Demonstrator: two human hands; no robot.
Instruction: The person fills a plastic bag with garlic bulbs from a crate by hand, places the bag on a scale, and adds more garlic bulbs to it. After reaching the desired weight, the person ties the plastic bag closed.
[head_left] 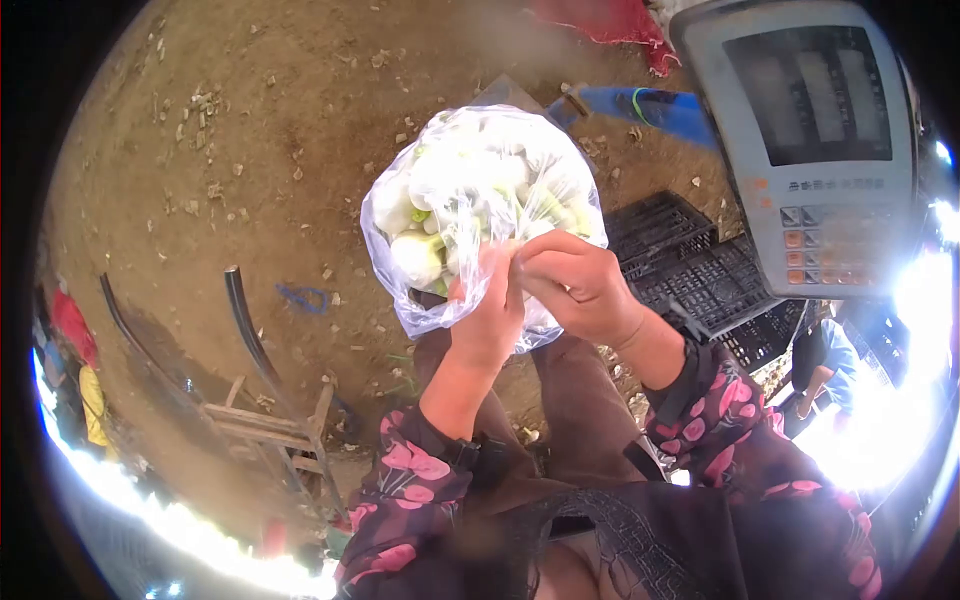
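Observation:
A see-through plastic bag [385, 210] full of white, bulb-shaped vegetables [418, 255] with pale green stems stands in front of my legs. My left hand [490, 315] is closed on the near edge of the bag, its fingertips pinching the film. Beside it, my right hand [578, 283] is closed too, thumb and forefinger pressed on the gathered plastic. Both sets of fingertips meet at the bag's mouth. What supports the bag from below is mostly hidden.
A digital scale display [815, 150] rises at the upper right. Black plastic crates [700, 285] lie below it, near a blue object [660, 112]. A hand cart [265, 425] with metal handles stands left on the dirt floor [190, 190]. Another person [825, 370] shows at far right.

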